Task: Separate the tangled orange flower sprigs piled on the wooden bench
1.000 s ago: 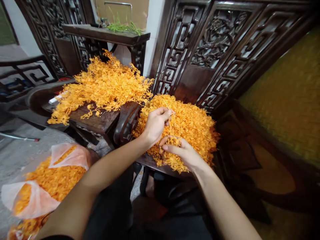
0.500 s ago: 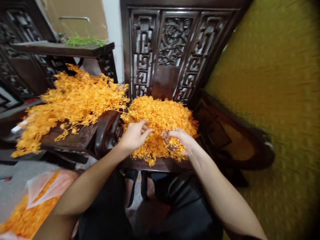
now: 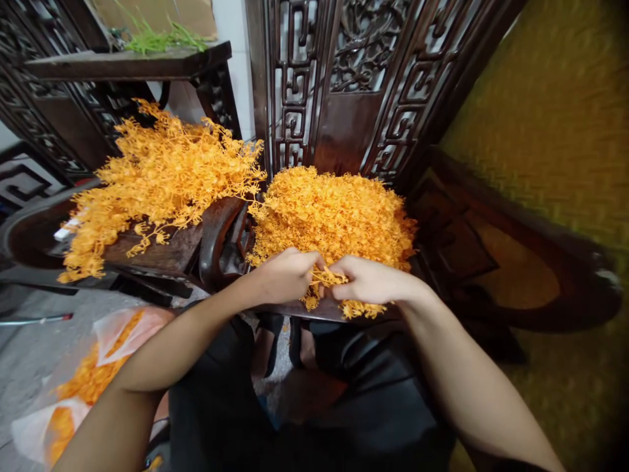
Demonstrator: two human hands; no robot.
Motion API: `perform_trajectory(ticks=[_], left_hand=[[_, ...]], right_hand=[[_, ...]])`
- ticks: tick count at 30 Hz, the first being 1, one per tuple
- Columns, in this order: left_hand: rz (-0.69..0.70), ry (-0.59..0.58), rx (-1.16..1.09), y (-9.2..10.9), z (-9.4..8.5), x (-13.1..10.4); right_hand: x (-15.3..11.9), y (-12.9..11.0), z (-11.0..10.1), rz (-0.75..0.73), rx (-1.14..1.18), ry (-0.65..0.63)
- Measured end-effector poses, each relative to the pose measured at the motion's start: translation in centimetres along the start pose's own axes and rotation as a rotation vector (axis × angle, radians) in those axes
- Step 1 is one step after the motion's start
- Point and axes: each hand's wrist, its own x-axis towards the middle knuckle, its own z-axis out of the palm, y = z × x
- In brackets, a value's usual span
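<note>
Both hands meet at the front of a mound of small orange plastic flower pieces [image 3: 334, 210] on a dark carved wooden chair. My left hand [image 3: 292, 274] is closed, its fingertips pinching a small orange flower piece [image 3: 328, 278]. From the other side my right hand [image 3: 366, 280] grips the same little bunch, thumb and forefinger bent round it. Some orange petals hang below the right hand. To the left, a pile of joined orange flower sprays [image 3: 167, 167] spreads over a second wooden seat.
On the floor at lower left lies a translucent plastic bag [image 3: 111, 341] with orange pieces in it. Green stems [image 3: 167, 40] rest on a small dark side table [image 3: 132, 65]. A curved wooden armrest [image 3: 213, 246] stands between the seats. A woven yellowish surface [image 3: 555, 124] rises at right.
My left hand, earlier apart with loose fingers, has come to my right hand and closed on the orange piece. The right hand has turned inward. The view has shifted, showing more floor.
</note>
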Motion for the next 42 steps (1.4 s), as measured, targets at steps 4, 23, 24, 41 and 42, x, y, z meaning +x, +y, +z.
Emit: perform_trajectory(ticks=[4, 23, 24, 41, 42], left_hand=[[-0.168, -0.293, -0.626, -0.7, -0.4, 0.6], [-0.087, -0.116, -0.667, -0.9, -1.2, -0.1], [-0.092, -0.11, -0.651, -1.0, -1.5, -0.4], [-0.022, 0.045, -0.075, -0.3, -1.8, -0.7], [0.007, 0.024, -0.055, -0.5, -2.0, -0.9]], right_hand=[[0.1, 0.9, -0.5, -0.034, -0.442, 0.279], [0.2, 1.3, -0.8, -0.483, -0.121, 0.753], [0.0, 1.5, -1.1, -0.45, -0.052, 0.785], [0.3, -0.7, 0.6, -0.388, -0.039, 0.667], [0.1, 0.1, 0.0, -0.362, 0.067, 0.762]])
